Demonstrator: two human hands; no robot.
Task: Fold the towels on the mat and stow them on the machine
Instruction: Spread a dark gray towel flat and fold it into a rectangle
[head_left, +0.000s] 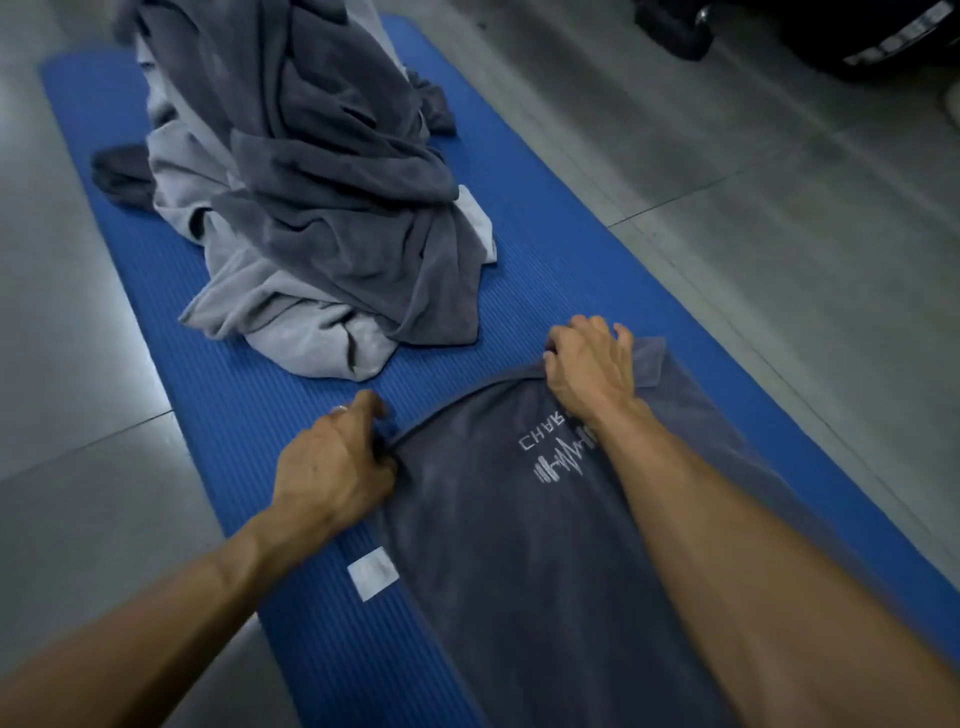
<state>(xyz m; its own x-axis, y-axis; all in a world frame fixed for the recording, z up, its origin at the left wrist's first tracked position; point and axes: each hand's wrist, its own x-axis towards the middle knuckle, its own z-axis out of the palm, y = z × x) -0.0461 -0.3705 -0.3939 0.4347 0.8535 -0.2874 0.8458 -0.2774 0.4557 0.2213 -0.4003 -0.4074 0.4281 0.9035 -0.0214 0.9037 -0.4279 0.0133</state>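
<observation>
Here the left hand (332, 462) and right hand (589, 364) each grip the dark towel's (519, 561) far corners.

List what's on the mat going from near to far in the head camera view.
White label → left hand gripping the dark towel → right hand at its far edge → towel pile. All lie on the blue mat.

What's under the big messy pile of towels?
The blue mat lies under the pile. Dark grey towels sit on top of light grey ones. Anything deeper inside is covered, so I cannot tell.
</observation>
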